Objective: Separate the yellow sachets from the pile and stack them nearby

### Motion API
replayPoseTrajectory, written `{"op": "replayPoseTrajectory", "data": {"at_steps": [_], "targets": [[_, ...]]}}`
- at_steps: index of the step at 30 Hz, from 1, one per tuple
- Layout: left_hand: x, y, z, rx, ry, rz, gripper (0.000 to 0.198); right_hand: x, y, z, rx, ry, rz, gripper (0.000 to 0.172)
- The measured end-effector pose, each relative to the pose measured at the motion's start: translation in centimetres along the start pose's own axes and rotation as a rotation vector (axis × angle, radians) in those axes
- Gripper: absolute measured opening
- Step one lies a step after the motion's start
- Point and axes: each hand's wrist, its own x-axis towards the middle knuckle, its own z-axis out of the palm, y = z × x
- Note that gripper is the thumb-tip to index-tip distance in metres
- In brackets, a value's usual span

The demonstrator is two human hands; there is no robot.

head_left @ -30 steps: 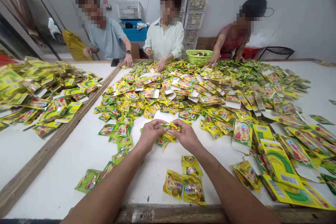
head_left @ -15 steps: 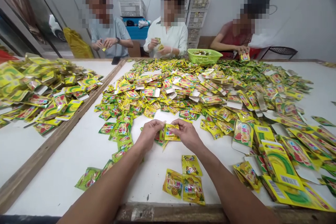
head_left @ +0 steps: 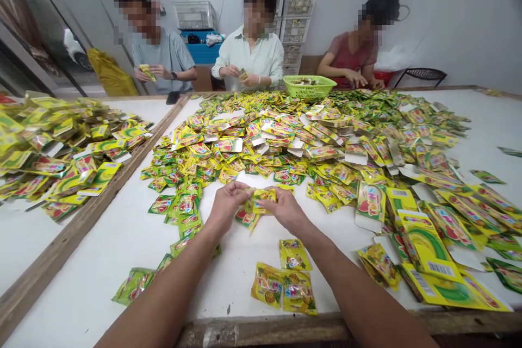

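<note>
My left hand (head_left: 223,208) and my right hand (head_left: 286,209) meet over the white table (head_left: 101,244), both pinching a small yellow-green sachet (head_left: 261,198) between their fingertips. More sachets lie under and just behind my hands. A big heap of yellow and green sachets (head_left: 310,141) spreads across the table beyond them. Three yellow sachets (head_left: 285,283) lie near the front edge, below my right forearm.
Flat yellow-green cartons (head_left: 432,250) are piled at the right front. Another heap of packets (head_left: 53,147) covers the left table past a wooden divider (head_left: 81,223). Three people sit at the far side handling sachets, with a green basket (head_left: 309,87) between two of them.
The sachet between my fingers was turned flat-on, then drawn in tighter between the fingertips. The people opposite lifted their hands from the heap and now hold sachets near their chests.
</note>
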Motion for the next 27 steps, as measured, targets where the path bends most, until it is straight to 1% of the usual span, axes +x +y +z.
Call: {"op": "replayPoseTrajectory", "data": {"at_steps": [2, 3, 4, 6, 8, 9, 10, 13, 14, 15, 16, 17, 18, 19, 21, 22, 23, 24, 25, 26, 27], "targets": [[0.3, 0.0, -0.3, 0.175, 0.000, 0.098, 0.036, 0.2, -0.1, -0.7, -0.107, 0.119, 0.004, 0.028], [0.3, 0.0, -0.3, 0.309, -0.004, 0.148, 0.039, 0.3, -0.1, -1.2, -0.163, 0.175, 0.008, 0.028], [0.3, -0.1, -0.1, 0.465, -0.026, 0.193, 0.044, 0.4, -0.1, -1.7, -0.218, 0.225, 0.006, 0.029], [0.0, -0.3, 0.5, 0.792, -0.126, 0.253, 0.058, 0.6, 0.2, -2.4, -0.313, 0.305, -0.015, 0.030], [-0.3, -0.6, 1.3, 1.061, -0.238, 0.270, 0.065, 0.8, 0.6, -2.8, -0.368, 0.327, -0.026, 0.033], [-0.5, -0.7, 1.5, 1.162, -0.242, 0.259, 0.064, 0.9, 0.9, -2.9, -0.380, 0.315, -0.013, 0.034], [-0.5, -0.7, 1.7, 1.245, -0.192, 0.229, 0.061, 0.9, 1.0, -3.0, -0.384, 0.299, 0.006, 0.035], [-0.5, 0.1, 1.1, 1.397, 0.078, 0.113, 0.051, 0.9, 1.3, -3.0, -0.389, 0.286, 0.014, 0.036], [-0.4, 0.6, 0.6, 1.427, 0.130, 0.077, 0.048, 0.9, 1.2, -3.0, -0.394, 0.299, 0.003, 0.035], [-0.4, 1.1, 0.1, 1.453, 0.143, 0.053, 0.046, 0.9, 1.1, -3.1, -0.396, 0.310, -0.002, 0.034], [-0.4, 1.7, -0.4, 1.476, 0.123, 0.053, 0.046, 0.8, 1.0, -3.1, -0.393, 0.313, 0.004, 0.034], [-0.3, 2.2, -0.9, 1.495, 0.077, 0.084, 0.046, 0.8, 0.9, -3.1, -0.386, 0.308, 0.020, 0.035], [-0.3, 2.6, -1.2, 1.505, 0.006, 0.141, 0.048, 0.7, 0.8, -3.2, -0.379, 0.301, 0.042, 0.037], [-0.2, 3.0, -1.4, 1.508, -0.092, 0.214, 0.052, 0.7, 0.7, -3.2, -0.378, 0.295, 0.064, 0.039], [0.1, 3.3, -1.5, 1.492, -0.349, 0.330, 0.065, 0.7, 0.6, -3.2, -0.391, 0.299, 0.080, 0.042], [0.3, 3.3, -1.3, 1.478, -0.481, 0.345, 0.071, 0.7, 0.5, -3.2, -0.401, 0.304, 0.081, 0.042], [0.5, 3.2, -1.2, 1.465, -0.588, 0.336, 0.075, 0.7, 0.5, -3.2, -0.409, 0.310, 0.079, 0.041], [0.7, 3.0, -1.0, 1.461, -0.653, 0.317, 0.076, 0.7, 0.5, -3.2, -0.412, 0.313, 0.075, 0.040], [0.9, 2.8, -0.9, 1.470, -0.669, 0.299, 0.073, 0.7, 0.4, -3.2, -0.412, 0.318, 0.071, 0.039], [1.0, 2.6, -1.0, 1.489, -0.644, 0.282, 0.068, 0.7, 0.4, -3.3, -0.408, 0.321, 0.069, 0.038], [1.1, 2.4, -1.1, 1.515, -0.591, 0.261, 0.061, 0.6, 0.3, -3.3, -0.402, 0.323, 0.071, 0.037]]}}
